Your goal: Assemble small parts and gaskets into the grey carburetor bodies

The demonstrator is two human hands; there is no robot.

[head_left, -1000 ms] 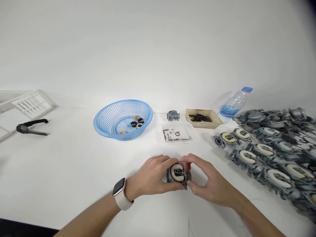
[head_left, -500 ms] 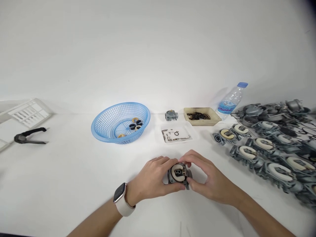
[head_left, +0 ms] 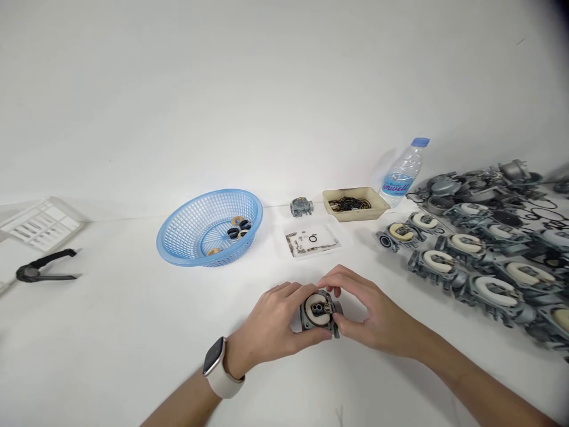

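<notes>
A grey metal carburetor [head_left: 317, 311] with a white horseshoe-shaped float faces up on the white table in front of me. My left hand [head_left: 275, 323] grips it from the left, thumb along the near side and fingers on the far side. My right hand [head_left: 368, 314] closes on its right side, with the thumb at the hinge end of the float and the fingers at the far rim. Whether the right fingertips pinch a small part there is hidden. A black ring runs around the float in the carburetor's rim.
Behind are a blue basket [head_left: 166, 237] with a few floats and black parts, a small-parts tray [head_left: 306, 252], another carburetor [head_left: 301, 206], a tub [head_left: 377, 212] of black rings and a bottle [head_left: 402, 175]. Several carburetors [head_left: 440, 264] crowd the right. Pliers-like black tool [head_left: 44, 267] lies left.
The camera view has turned slightly, shifting the scene. Both hands keep nearly the same hold on the carburetor.
</notes>
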